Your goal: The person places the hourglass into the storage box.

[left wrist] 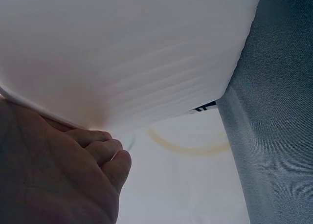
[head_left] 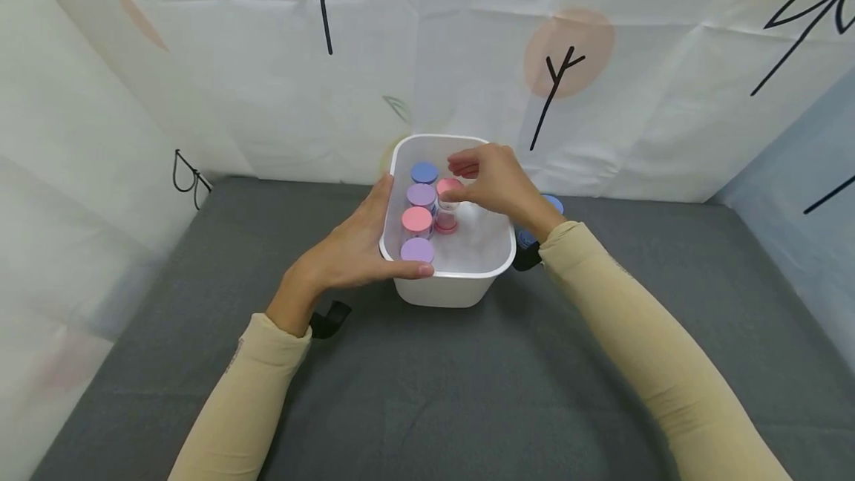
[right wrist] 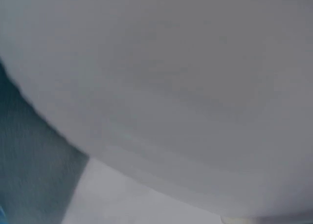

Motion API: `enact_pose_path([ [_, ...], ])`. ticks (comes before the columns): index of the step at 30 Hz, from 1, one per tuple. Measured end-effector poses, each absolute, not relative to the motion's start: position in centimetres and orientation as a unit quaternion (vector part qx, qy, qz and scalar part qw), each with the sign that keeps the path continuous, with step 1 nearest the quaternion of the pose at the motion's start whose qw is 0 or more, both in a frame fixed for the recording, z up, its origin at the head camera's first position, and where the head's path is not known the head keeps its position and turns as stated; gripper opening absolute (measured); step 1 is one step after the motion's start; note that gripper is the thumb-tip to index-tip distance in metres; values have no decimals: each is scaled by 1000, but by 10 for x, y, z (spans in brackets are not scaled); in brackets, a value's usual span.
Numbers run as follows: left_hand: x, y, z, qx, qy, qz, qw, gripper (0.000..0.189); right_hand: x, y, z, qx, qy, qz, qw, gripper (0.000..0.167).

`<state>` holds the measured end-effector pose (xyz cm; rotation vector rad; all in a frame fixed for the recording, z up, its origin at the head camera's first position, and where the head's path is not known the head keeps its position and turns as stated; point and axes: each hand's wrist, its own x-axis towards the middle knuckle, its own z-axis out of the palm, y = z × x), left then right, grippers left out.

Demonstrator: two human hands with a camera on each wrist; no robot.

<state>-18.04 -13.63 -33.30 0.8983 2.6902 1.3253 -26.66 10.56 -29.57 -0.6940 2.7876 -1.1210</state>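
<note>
A white plastic bin (head_left: pixel 481 266) stands on the table. Along its left side are a blue-lidded jar (head_left: pixel 424 172), two purple-lidded jars, the nearer one (head_left: pixel 417 250) at the front, and a pink-lidded jar (head_left: pixel 417 220). My left hand (head_left: pixel 350 243) rests on the front left corner, thumb along the front rim, extended fingers against the outer left wall. My right hand (head_left: pixel 494 180) reaches inside, fingers and thumb parted around a second pink-lidded clear jar (head_left: pixel 449 185). The thumb covers part of that jar; whether it touches cannot be told. The right wrist view shows mostly blurred white wall.
Blue-lidded jars (head_left: pixel 554 203) stand right of the bin, partly hidden by my right wrist. A dark grey cloth (head_left: pixel 401 392) covers the table. Behind it hangs a pale printed curtain (head_left: pixel 467 58), close to the bin's far end.
</note>
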Motion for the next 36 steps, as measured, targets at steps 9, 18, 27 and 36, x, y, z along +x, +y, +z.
enact_pose_path([
  [9, -181, -137, -334, 272, 877, 396, 6, 128, -249, 129, -293, -217, 811, -539, 66, 62],
  [18, -180, -136, -334, 281, 871, 402, -6, 125, -218, 165, -297, -186, 775, -604, -6, 58],
  [27, -181, -135, -334, 297, 862, 410, -18, 120, -205, 195, -308, -141, 753, -638, -76, 58],
  [36, -181, -136, -334, 301, 866, 398, -22, 121, -207, 214, -312, -124, 823, -540, -126, 62],
])
